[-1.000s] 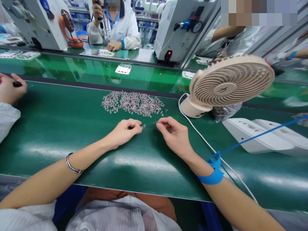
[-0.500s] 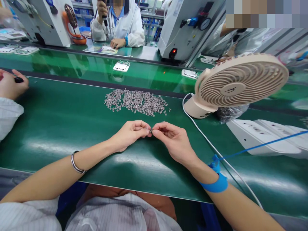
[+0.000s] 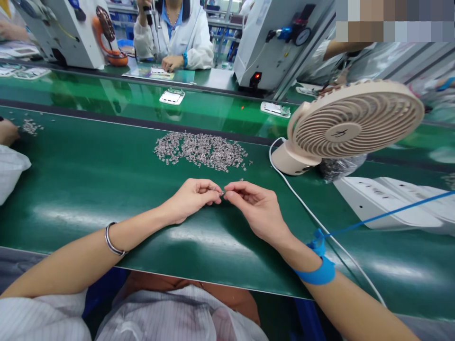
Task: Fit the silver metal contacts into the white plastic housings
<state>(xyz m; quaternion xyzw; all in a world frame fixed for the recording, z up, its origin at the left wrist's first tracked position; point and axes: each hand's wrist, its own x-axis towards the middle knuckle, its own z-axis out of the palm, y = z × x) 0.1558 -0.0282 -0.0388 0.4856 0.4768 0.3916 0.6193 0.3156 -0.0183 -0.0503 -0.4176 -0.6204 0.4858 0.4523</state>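
My left hand (image 3: 195,199) and my right hand (image 3: 256,206) meet fingertip to fingertip over the green table mat (image 3: 149,251). Between them is a tiny metal part (image 3: 222,192), too small to make out fully. The thumb and index finger of each hand are pinched on it. Just beyond my hands lies a spread pile of small silvery metal parts (image 3: 202,149). One loose piece (image 3: 241,179) rests near my right fingertips. A blue wrist strap (image 3: 317,271) circles my right wrist, and a metal bangle (image 3: 112,240) my left forearm.
A beige desk fan (image 3: 341,125) with a white cable (image 3: 302,201) stands at right, near white plastic housings (image 3: 387,201). Behind runs a conveyor (image 3: 121,97) carrying white-cased boards (image 3: 172,96). A co-worker's hand (image 3: 7,132) is at far left; another person (image 3: 174,35) sits opposite.
My hands stay nearly in place, still pinched together. The white-cased boards have shifted left on the conveyor. The co-worker's hand at left has drawn back leftward, uncovering a small heap of parts.
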